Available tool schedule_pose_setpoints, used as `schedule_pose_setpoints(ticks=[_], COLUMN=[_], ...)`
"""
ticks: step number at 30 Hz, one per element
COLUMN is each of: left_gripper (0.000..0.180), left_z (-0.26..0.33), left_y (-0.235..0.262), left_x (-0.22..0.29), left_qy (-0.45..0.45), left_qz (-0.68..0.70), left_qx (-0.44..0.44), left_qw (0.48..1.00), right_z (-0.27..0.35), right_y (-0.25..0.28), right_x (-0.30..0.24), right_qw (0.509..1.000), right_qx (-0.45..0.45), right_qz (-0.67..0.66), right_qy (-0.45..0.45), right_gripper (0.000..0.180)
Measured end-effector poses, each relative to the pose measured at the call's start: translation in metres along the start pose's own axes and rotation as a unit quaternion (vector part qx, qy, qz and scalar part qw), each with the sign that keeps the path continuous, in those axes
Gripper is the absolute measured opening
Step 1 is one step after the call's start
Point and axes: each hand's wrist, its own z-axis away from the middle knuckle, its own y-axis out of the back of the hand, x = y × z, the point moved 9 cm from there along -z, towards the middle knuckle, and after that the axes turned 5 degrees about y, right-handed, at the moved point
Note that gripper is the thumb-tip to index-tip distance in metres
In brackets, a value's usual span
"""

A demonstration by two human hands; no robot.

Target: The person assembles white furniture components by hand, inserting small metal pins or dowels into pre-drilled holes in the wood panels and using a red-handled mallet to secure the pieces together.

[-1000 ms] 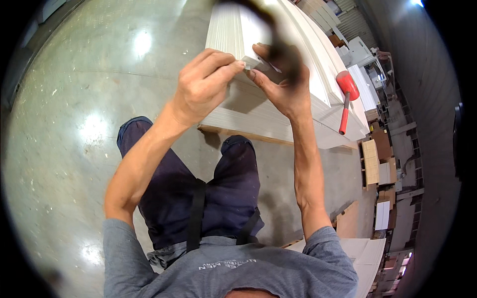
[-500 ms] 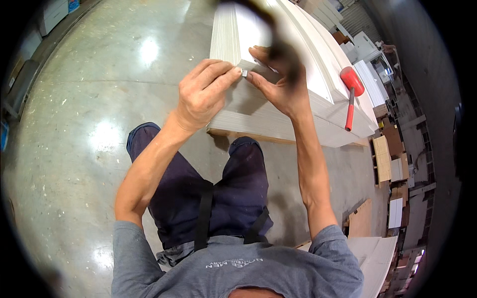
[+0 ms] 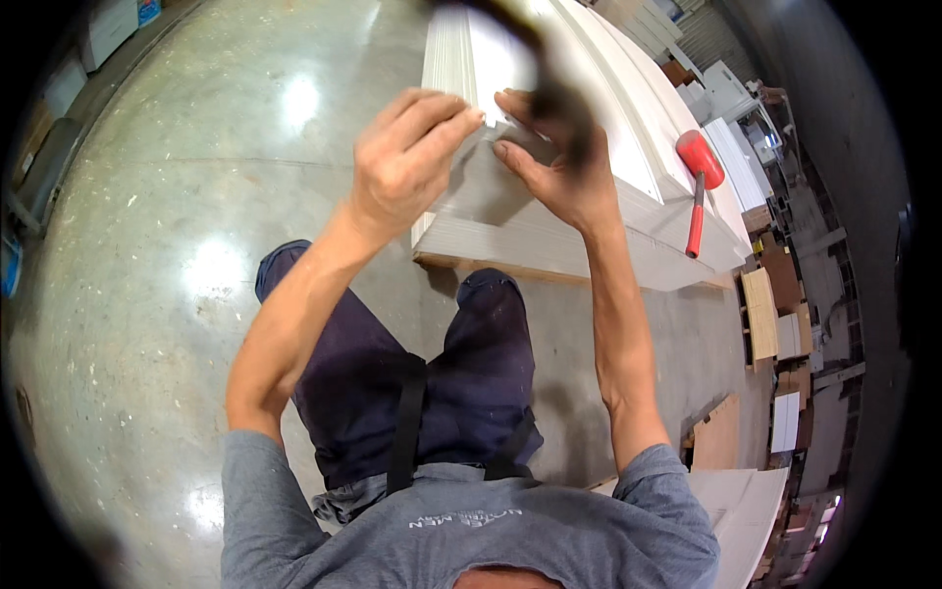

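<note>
My left hand [image 3: 400,162] pinches thumb and fingers together at the near left corner of a stack of white panels [image 3: 496,49]. A small pale piece [image 3: 491,122] shows at its fingertips, too small to name. Close by on the right, my right hand [image 3: 569,177] has its thumb and fingers apart at the stack's near edge. A dark blurred strap-like shape [image 3: 554,88] hides part of that hand. Whether the right fingers touch the panels cannot be made out.
On the stack's right side lies a mallet [image 3: 701,172] with a red head and a red and black handle. Wooden supports [image 3: 510,267] show under the stack. Boards [image 3: 731,501] lie at the lower right; pallets and boxes [image 3: 775,304] line the far right.
My left hand has moved slightly up and away from me, and its fingertips have left my right thumb. The right hand stays at the panel edge, its thumb and fingers still apart.
</note>
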Motion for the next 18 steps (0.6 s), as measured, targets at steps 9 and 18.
schedule_pose_setpoints(ticks=[9, 18], left_gripper=[0.023, 0.028], left_z=[0.021, 0.016], left_y=[0.003, 0.001], left_x=[-0.023, -0.021], left_qy=[0.069, -0.024], left_qz=[0.035, 0.052], left_qx=[-0.015, -0.088], left_qw=[0.997, 0.994], right_z=[-0.003, -0.006], right_y=[-0.002, -0.002], right_x=[0.004, -0.004], right_qw=[1.000, 1.000], right_qx=[-0.001, -0.013], right_qz=[-0.011, 0.010], right_qy=[-0.019, -0.019], right_gripper=[0.041, 0.043])
